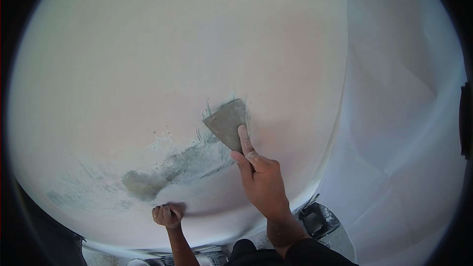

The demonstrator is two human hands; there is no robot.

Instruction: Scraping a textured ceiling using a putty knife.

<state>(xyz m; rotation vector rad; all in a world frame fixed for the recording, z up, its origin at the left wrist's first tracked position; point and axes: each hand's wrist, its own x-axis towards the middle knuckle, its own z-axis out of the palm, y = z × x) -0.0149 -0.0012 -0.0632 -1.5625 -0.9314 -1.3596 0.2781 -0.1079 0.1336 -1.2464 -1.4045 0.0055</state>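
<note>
My right hand (pixel 264 181) grips a putty knife (pixel 227 122) with a wide, flat grey blade, its index finger stretched along the blade. The blade lies against a large, pale curved panel (pixel 177 62), over streaks of grey filler. Lower left of the blade, a smeared band of filler (pixel 199 160) runs down to a darker grey-brown patch (pixel 144 184). Just below that patch, my left hand (pixel 168 215) is closed into a fist near the lower part of the panel; whether it holds anything cannot be told.
White sheeting (pixel 391 118) hangs along the right edge of the panel. A dark, dust-spattered object (pixel 319 220) stands on the floor at the lower right. Dark material (pixel 48 225) borders the panel at the lower left.
</note>
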